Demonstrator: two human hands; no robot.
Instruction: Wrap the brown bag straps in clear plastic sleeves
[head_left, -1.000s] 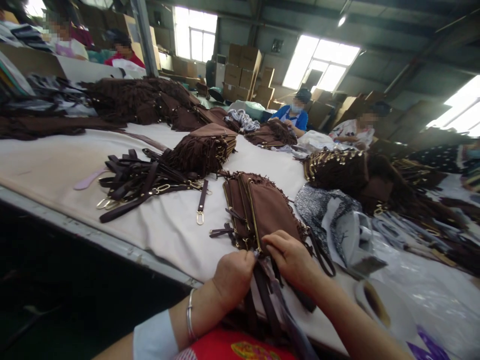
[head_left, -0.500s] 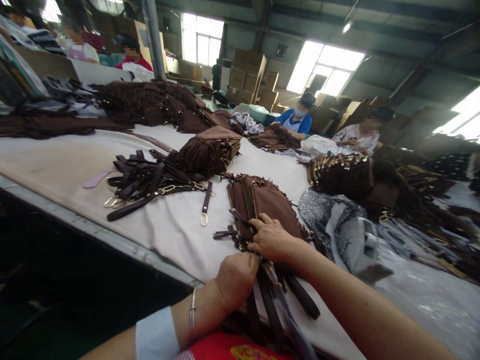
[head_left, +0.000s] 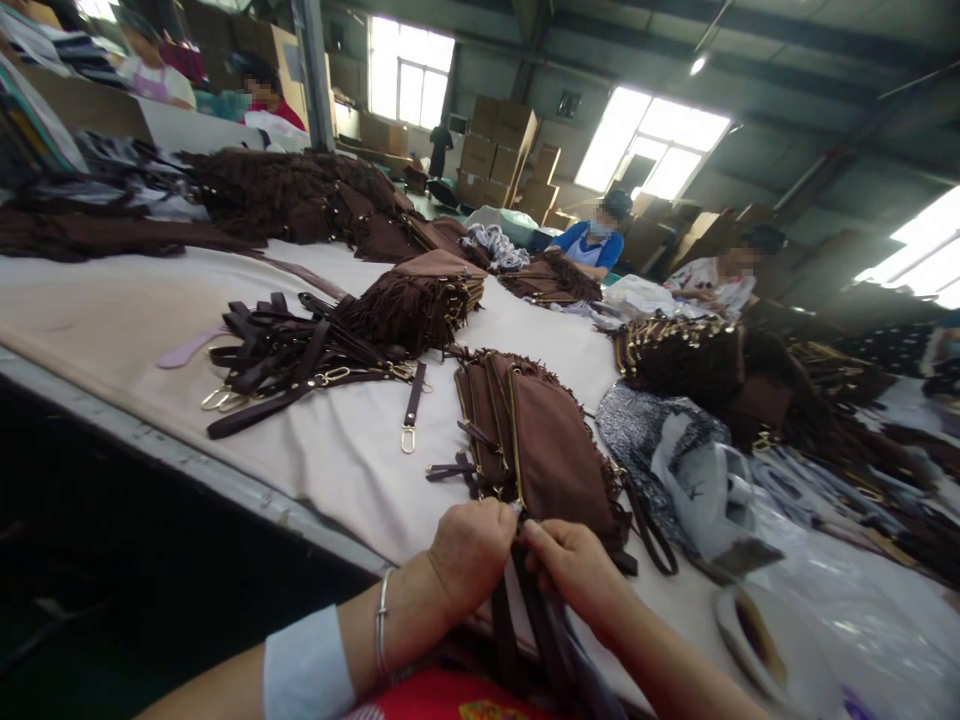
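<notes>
A stack of brown fringed zip pouches (head_left: pixel 559 440) with gold zippers lies in front of me. At its near edge my left hand (head_left: pixel 474 545) is closed in a fist by the zipper end. What it grips is hidden in the fingers. Beside it, almost touching, my right hand (head_left: pixel 574 565) pinches a dark brown strap (head_left: pixel 536 610) near the pouch corner. Several such straps hang down below both hands toward my lap. A wrist loop (head_left: pixel 649 525) sticks out from the right side of the stack. Short zipper pulls (head_left: pixel 454 468) stick out on the left.
Dark straps with gold clasps (head_left: pixel 289 350) lie in a heap at left, one short strap (head_left: pixel 412 410) apart. More fringed pouches (head_left: pixel 424 295) are piled behind. At right are plastic wrapping (head_left: pixel 840 600) and a tape roll (head_left: pixel 757 635). Co-workers (head_left: pixel 589 240) sit across the table.
My right hand has moved down and nearer, off the face of the pouch, to pinch a strap beside my left hand. My left hand has stayed at almost the same spot.
</notes>
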